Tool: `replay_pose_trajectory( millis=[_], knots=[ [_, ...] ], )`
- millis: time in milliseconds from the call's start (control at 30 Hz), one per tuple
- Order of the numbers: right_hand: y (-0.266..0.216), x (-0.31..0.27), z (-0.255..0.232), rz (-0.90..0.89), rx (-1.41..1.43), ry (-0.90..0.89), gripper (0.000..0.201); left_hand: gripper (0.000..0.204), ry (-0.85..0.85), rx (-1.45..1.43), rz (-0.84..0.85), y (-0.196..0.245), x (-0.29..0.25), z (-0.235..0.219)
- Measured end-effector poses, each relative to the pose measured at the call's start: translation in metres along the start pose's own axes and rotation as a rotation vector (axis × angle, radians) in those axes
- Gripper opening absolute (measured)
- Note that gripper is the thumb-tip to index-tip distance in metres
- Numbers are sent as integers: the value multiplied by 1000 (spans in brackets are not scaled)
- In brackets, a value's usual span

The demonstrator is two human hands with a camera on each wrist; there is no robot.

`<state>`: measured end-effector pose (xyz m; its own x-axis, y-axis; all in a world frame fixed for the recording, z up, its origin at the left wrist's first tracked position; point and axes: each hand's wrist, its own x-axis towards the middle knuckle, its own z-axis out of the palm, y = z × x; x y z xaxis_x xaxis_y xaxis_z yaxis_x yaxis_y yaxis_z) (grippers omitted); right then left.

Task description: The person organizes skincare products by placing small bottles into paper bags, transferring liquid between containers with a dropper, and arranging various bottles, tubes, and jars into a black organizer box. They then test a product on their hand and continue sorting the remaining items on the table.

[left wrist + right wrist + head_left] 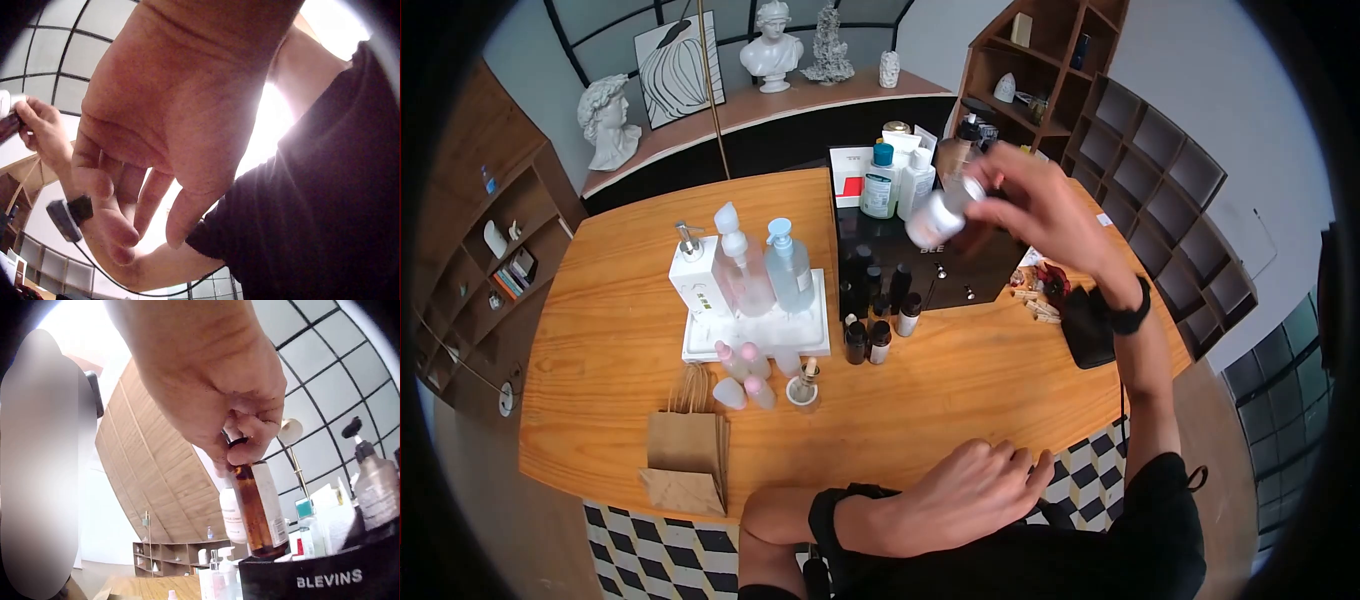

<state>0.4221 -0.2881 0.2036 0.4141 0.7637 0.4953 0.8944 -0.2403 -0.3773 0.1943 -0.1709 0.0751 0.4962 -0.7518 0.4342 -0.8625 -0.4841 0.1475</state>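
Observation:
My right hand (1040, 205) pinches a brown glass bottle (255, 506) by its neck, above the black box (880, 235). The bottle's white label shows in the right wrist view, with its base close to the box's rim; the bottle looks blurred in the head view. Behind it, in that wrist view, stands a white bottle (232, 515). Over the table's near edge, my left hand (970, 495) hangs with loosely bent fingers and holds nothing. Several small dark bottles (880, 342) stand in front of the box.
A white tray (755, 350) carries pump bottles, with small pink-capped bottles (757, 392) before it. Paper bags (685, 450) lie at the near left of the wooden table (600, 370). A black pouch (1088, 330) lies to the right. Other toiletries fill the box top.

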Motion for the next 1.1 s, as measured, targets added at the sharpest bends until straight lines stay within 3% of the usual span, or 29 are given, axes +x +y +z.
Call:
replay_pose_trajectory(
  millis=[167,433,500,667,733,833,1100],
  knots=[
    [22,78,33,-203,-339,35,32,51,-19,10,10,3,-1,-8],
    [60,108,113,-72,-419,-75,34,53,10,26,6,5,-2,-16],
    [61,111,124,71,-429,-119,33,54,-23,11,20,4,-2,-22],
    [57,119,131,39,-480,-88,31,54,-5,26,4,5,-2,-15],
    [64,119,138,-11,-437,48,27,54,9,24,4,5,-2,-14],
    [65,110,134,-8,-295,117,24,53,14,-1,-6,6,-2,-18],
    [59,90,110,-9,-147,-4,22,52,27,-32,1,3,-1,-8]
  ],
)
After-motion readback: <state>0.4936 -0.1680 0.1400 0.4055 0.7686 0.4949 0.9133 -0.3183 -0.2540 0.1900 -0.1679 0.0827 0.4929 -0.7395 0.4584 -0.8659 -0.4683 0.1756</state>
